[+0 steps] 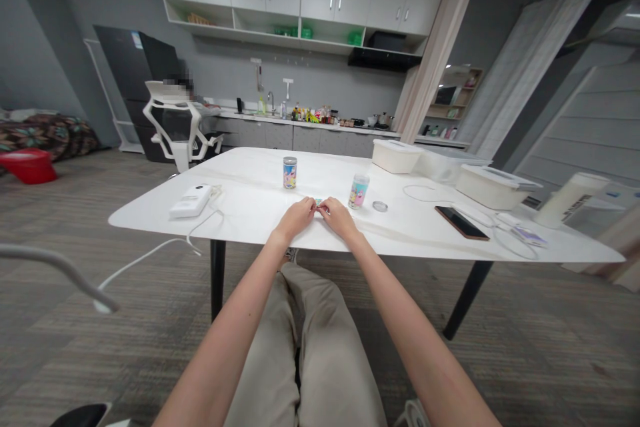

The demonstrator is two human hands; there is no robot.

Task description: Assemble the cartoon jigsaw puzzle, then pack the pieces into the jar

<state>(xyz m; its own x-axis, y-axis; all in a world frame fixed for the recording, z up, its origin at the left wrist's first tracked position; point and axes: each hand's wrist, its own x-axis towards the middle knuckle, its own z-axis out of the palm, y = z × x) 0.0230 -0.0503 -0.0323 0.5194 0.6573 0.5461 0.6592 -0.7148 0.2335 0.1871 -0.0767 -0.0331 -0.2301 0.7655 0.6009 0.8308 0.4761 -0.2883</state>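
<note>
My left hand (299,215) and my right hand (337,215) meet near the front edge of the white table (245,180). Their fingers pinch a small greenish piece (319,202) between them; its details are too small to make out. Beyond my left hand stands a printed can (289,173) with a grey lid on top. A clear jar with a colourful print (359,192) stands upright just beyond my right hand, its top without the grey lid. To the right of that jar, a round clear lid (380,206) lies flat on the table.
On the left lies a white power strip (191,201) with a cable over the table edge. To the right are a phone (461,222), white boxes (395,156), cables and a large white bottle (571,200). A person sits in a white chair (176,121) behind.
</note>
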